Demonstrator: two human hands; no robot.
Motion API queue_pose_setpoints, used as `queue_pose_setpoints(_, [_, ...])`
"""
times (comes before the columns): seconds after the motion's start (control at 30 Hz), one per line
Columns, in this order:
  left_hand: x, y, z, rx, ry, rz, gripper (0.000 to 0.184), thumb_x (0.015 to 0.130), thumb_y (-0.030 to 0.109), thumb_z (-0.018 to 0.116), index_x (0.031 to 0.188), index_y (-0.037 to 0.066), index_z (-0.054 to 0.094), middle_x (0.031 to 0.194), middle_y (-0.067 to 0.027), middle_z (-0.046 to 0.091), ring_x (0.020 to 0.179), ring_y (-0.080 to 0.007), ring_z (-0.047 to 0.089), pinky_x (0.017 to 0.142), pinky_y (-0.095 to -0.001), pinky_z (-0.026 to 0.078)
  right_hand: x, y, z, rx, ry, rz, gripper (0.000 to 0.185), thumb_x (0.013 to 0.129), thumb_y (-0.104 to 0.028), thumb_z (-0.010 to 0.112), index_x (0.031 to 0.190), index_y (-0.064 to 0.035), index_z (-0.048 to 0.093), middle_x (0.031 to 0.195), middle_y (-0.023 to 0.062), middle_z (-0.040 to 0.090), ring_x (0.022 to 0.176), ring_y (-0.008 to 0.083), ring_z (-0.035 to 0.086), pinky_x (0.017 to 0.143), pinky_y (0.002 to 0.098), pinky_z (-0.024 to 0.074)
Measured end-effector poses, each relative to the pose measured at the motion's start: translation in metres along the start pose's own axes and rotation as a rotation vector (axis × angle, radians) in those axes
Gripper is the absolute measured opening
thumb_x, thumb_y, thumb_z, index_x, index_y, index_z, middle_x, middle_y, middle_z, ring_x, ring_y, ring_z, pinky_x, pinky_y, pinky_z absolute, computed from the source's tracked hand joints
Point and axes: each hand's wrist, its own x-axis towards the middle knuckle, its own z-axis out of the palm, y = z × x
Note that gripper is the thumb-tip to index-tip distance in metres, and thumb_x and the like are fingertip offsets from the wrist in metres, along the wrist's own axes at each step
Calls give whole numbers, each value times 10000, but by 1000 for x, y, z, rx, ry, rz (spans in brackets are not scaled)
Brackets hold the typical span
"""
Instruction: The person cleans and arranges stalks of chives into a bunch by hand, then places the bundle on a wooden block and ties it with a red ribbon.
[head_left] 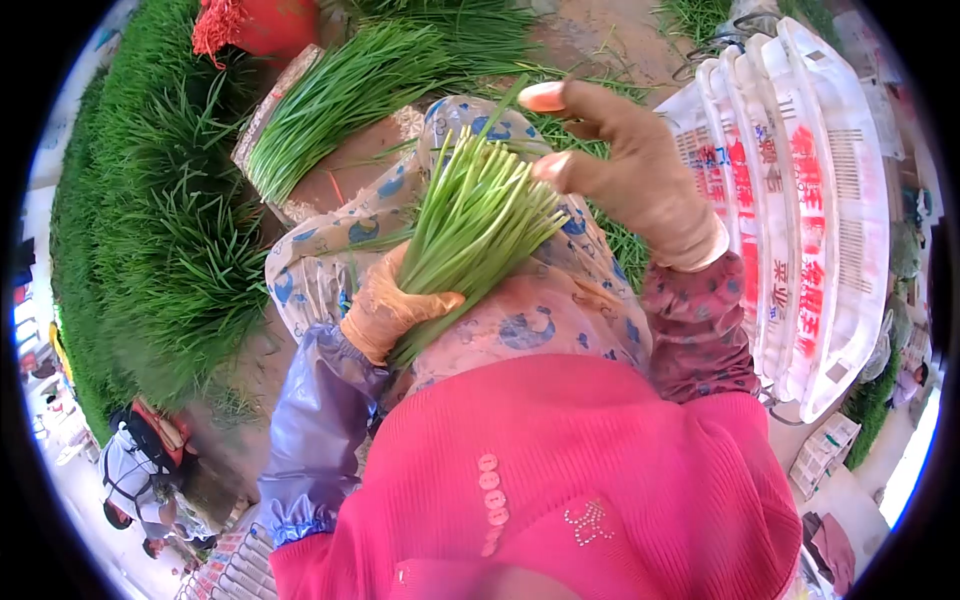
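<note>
My left hand (pixel 385 305), in a thin orange glove, is wrapped round a bunch of green chives (pixel 480 215). The pale cut ends fan out up and to the right, over my lap. To the right of these ends is my right hand (pixel 630 165), in a brown glove with bare fingertips. Its thumb and fingers are spread apart, with no chives clearly held between them. A single green blade (pixel 502 105) sticks up from the bunch near its upper fingertip. A clear apron with blue prints (pixel 525 325) covers my lap beneath the bunch.
A pile of chives (pixel 350 90) lies on a low board (pixel 350 165) ahead. Tall heaps of greens (pixel 180 230) stand on the left, near a red bag (pixel 270 25). Stacked white crates with red lettering (pixel 800 220) are close on the right. Another person (pixel 140 470) is at lower left.
</note>
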Motion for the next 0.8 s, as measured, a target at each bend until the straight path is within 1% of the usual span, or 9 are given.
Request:
queue_pose_setpoints(0.07, [-2,-2,1,8,39,-5,656,700,63,834,1285,-2,544,1179,-64,641,1067,-141,581,952,-291,447,8,6,9,-452,17,-313,430,813,-200,717,1210,-77,606,1104,111,636,932,168,626,776,278,517])
queue_pose_setpoints(0.13, [-3,-3,1,40,47,-6,653,700,53,829,1284,-5,543,1169,-68,643,1055,-143,586,943,-290,449,20,16,8,-533,23,-480,519,828,-198,700,1320,-117,555,1226,105,604,953,111,586,823,252,484])
queue_pose_setpoints(0.27, [-1,0,0,143,52,-6,647,699,48,824,1279,-10,543,1155,-66,651,1037,-143,594,936,-286,452,35,-5,17,-164,-247,42,379,853,-120,652,1227,-66,622,967,47,658,838,90,585,757,233,482])
queue_pose_setpoints(0.37, [3,-2,-2,200,20,3,642,697,53,830,1270,-8,548,1156,-63,653,1038,-142,595,937,-287,452,44,2,26,48,-372,-97,133,842,-66,629,933,-23,716,797,23,688,758,85,622,717,231,497])
queue_pose_setpoints(0.53, [3,-4,-4,289,32,37,633,693,57,839,1257,1,557,1163,-58,653,1043,-139,596,940,-286,451,47,-2,26,342,-385,-64,137,829,-18,632,955,-3,681,858,20,663,803,93,602,739,247,487])
queue_pose_setpoints(0.6, [5,-11,-9,229,29,1,627,696,51,835,1256,0,558,1167,-61,652,1049,-143,597,941,-286,451,59,1,15,797,-53,-200,68,842,-52,623,847,2,662,799,52,677,718,72,586,641,231,465])
queue_pose_setpoints(0.7, [3,-7,-10,69,16,-49,616,700,41,827,1252,-2,560,1171,-67,651,1057,-154,601,943,-289,453,89,27,-39,887,-174,-464,167,844,-97,649,975,7,659,857,91,679,788,128,617,709,255,491])
queue_pose_setpoints(0.73, [2,-4,-9,-42,4,-58,610,701,38,824,1249,-5,561,1171,-70,651,1059,-160,604,943,-292,454,80,32,-55,307,68,-438,238,833,-123,674,1040,-5,654,896,103,682,822,156,627,749,273,498])
queue_pose_setpoints(0.8, [1,-1,-6,-54,6,-30,608,699,34,821,1248,-7,561,1168,-72,652,1056,-164,607,942,-297,456,64,37,-71,-283,291,-388,315,822,-149,698,1104,-18,648,934,114,684,857,184,638,789,292,505])
